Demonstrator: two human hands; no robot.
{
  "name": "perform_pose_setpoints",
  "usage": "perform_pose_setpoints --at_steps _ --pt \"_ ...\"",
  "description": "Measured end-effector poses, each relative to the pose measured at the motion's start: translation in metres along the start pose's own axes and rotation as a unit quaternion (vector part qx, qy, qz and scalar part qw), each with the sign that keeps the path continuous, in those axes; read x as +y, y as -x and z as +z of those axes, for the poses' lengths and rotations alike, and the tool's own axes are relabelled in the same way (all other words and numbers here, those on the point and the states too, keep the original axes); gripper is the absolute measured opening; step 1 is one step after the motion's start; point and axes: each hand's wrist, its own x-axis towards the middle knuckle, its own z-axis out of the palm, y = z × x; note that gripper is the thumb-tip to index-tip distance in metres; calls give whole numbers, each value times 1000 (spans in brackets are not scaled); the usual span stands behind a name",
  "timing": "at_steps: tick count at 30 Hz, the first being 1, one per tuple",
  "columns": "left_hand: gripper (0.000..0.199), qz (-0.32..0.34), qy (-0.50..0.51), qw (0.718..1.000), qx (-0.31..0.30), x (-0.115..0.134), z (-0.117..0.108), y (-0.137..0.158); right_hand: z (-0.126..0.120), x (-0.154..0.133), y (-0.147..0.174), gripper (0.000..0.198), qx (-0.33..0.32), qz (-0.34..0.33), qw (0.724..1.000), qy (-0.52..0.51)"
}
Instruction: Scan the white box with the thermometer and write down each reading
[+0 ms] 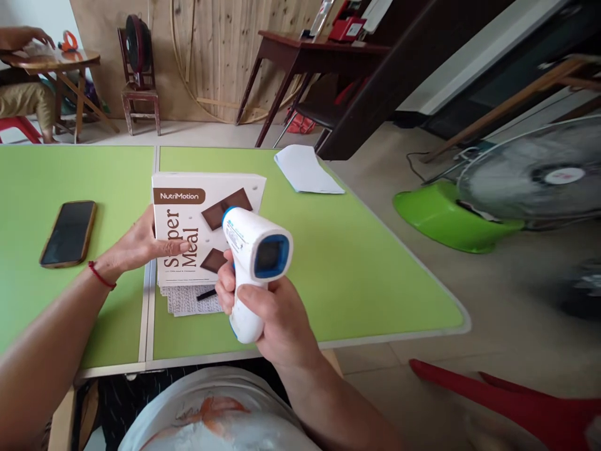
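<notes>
My left hand (145, 241) grips the left side of a white and brown "NutriMotion Super Meal" box (181, 219), thumb across its front and the other fingers hidden behind. Wrapped round the handle of a white and blue infrared thermometer (258, 247) is my right hand (267, 307). The thermometer's dark screen faces me, and its far end overlaps the box in view; I cannot tell if they touch. Below the box, sheets of closely written paper (181, 302) show on the table, with a black pen (206, 294) on them, partly hidden.
The green folding table (366, 269) has a metal seam left of the box. A phone (68, 233) lies at left, white papers (307, 169) at the far edge. A fan (539, 175) and red stool (498, 401) stand at right. Another person's hand (40, 36) is far left.
</notes>
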Motion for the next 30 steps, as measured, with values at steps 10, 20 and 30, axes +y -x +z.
perform_pose_setpoints --at_steps 10,20,30 --pt "63 5 27 999 -25 2 -1 -1 7 13 -11 25 55 16 998 12" --pt "66 6 28 999 -24 4 0 -2 6 17 -12 21 53 24 998 27" --pt "62 -4 27 999 -35 6 -1 -1 7 20 -12 21 51 6 998 37"
